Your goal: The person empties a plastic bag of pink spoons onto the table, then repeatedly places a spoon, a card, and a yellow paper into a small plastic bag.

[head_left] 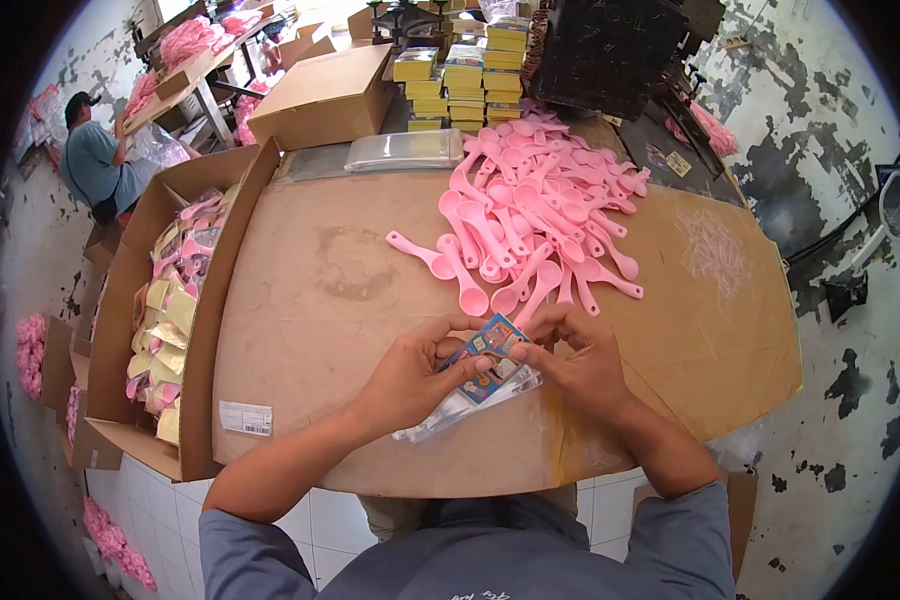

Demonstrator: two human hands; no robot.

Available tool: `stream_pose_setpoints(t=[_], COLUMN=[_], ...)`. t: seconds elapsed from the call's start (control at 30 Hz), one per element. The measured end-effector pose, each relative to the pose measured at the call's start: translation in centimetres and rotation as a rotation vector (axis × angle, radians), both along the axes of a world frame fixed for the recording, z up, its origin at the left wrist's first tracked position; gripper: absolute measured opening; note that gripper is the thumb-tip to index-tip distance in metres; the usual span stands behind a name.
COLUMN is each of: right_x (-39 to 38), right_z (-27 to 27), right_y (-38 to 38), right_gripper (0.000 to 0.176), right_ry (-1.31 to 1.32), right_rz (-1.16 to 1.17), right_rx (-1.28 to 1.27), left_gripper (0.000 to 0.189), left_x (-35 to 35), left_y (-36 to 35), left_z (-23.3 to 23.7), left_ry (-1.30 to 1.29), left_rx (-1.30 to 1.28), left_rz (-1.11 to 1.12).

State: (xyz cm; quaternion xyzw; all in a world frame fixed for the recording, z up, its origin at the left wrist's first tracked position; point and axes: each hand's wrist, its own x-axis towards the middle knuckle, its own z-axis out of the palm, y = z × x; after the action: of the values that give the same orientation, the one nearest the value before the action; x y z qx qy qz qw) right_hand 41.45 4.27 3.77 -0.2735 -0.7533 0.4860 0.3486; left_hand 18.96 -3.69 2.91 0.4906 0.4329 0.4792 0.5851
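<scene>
A small blue printed card (479, 378) is held between my two hands over the near part of the table. My left hand (420, 365) pinches its left side with the thumb on top. At its right edge, the thumb and fingers of my right hand (578, 358) close on the card's upper corner. Just below the card lie clear plastic bags (435, 420), partly hidden by it and by my hands. Beyond my fingers spreads a large heap of pink plastic spoons (530, 215).
An open carton (198, 400) of bagged spoons and cards stands left. Behind are stacks of yellow-edged cards (464, 75), a pile of clear bags (405, 150) and a closed box (325, 95). Loose thin strands (715, 250) lie right. A person (100, 160) sits at far left.
</scene>
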Motion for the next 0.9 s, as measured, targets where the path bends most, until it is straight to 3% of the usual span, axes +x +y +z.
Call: stream_pose_setpoints(t=[0.17, 0.27, 0.37, 0.47, 0.57, 0.67, 0.87, 0.9], right_x=[0.5, 2.0, 3.4, 3.7, 4.3, 4.2, 2.4, 2.2], right_z=[0.6, 1.0, -1.0, -1.4, -0.6, 2.0, 3.0, 2.9], right_y=[1.4, 4.2, 6.1, 6.5, 6.9, 5.6, 2.1, 2.1], right_gripper=[0.015, 0.019, 0.020, 0.022, 0.027, 0.026, 0.018, 0.020], right_ry=[-0.138, -0.317, -0.545, -0.526, -0.445, -0.293, -0.238, -0.212], right_rz=[0.103, -0.432, -0.576, -0.561, -0.645, -0.641, 0.035, 0.033], right_rx=[0.303, 0.288, 0.714, 0.853, 0.667, 0.719, 0.232, 0.226], left_gripper=[0.038, 0.035, 0.032, 0.031, 0.032, 0.034, 0.041, 0.042], left_x=[-0.1, -0.2, -0.4, -0.4, -0.3, -0.3, -0.6, -0.7], left_y=[0.0, 0.1, 0.2, 0.3, 0.1, 0.0, -0.3, -0.3], left_z=[0.3, 0.2, 0.4, 0.4, 0.5, 0.7, 1.0, 1.0], left_ry=[0.061, 0.018, -0.040, -0.059, -0.045, -0.047, 0.008, 0.049], left_rx=[-0.036, -0.043, -0.077, -0.071, -0.043, -0.026, 0.011, 0.013], left_rz=[0.011, 0.059, 0.054, 0.024, 0.032, 0.049, 0.002, -0.016])
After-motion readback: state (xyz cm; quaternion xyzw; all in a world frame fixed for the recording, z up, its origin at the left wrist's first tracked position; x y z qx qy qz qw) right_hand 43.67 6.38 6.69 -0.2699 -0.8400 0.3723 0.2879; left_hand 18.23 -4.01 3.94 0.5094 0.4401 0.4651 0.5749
